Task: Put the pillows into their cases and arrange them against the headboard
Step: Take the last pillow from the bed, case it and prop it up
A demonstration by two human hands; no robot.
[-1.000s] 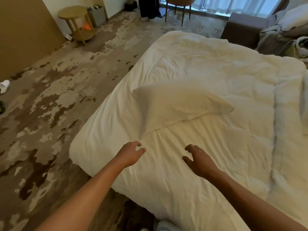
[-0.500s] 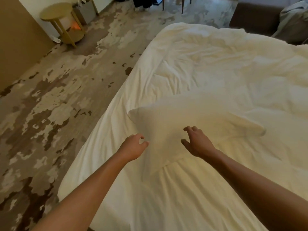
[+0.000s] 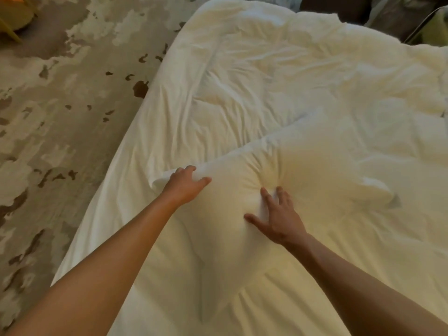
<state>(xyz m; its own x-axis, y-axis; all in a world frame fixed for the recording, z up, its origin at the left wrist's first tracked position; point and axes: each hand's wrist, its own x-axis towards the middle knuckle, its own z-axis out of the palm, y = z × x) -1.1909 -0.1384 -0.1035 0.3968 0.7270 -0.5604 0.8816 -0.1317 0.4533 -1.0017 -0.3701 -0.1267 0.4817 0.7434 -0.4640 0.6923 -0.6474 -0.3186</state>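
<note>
both hands on the pillow (image 3: 303,170), mid-bed on the duvet (image 3: 278,76).

risk first: the pillow looks soft and slack, so a one-sided lift could let the far end sag and drag the duvet out of place; it lies close to the bed's left edge, so a slip could tip it onto the carpet (image 3: 60,105). whether it wears a case already, cannot tell, white on white. left hand (image 3: 185,184) curls round the near-left corner, fingers over the top edge, gripping it. right hand (image 3: 276,217) lies spread and flat, fingers straight, pressing a dimple into the middle, holding nothing. headboard not in view.
</note>
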